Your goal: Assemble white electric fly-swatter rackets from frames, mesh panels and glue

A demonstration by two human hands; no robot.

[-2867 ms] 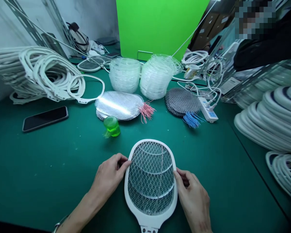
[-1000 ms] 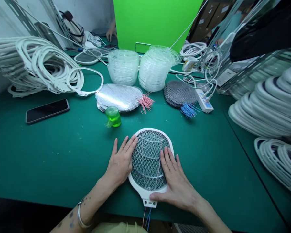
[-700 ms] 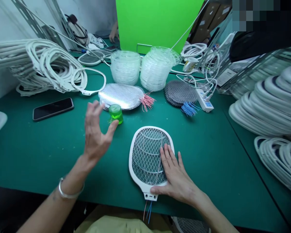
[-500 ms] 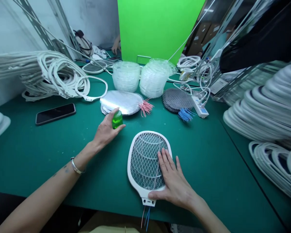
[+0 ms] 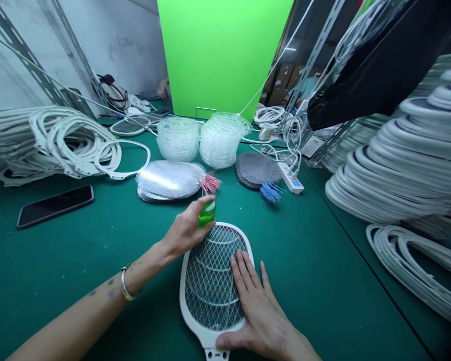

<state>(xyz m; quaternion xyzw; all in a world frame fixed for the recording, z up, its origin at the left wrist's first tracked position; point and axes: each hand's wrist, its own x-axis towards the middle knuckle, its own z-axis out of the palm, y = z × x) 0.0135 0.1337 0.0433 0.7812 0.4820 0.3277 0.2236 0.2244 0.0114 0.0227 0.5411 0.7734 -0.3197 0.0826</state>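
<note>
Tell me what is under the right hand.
The right hand lies on the wire mesh of a white electric swatter; the mesh directly beneath the palm is hidden.

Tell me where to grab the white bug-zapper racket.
Grip the racket by its narrow neck, coming from the near side. Its wide head lies flat on the mat, with little to get under, while the white frame tapers toward you into an end a hand can likely close around. The right hand lies on the mesh, right beside that end.
</note>
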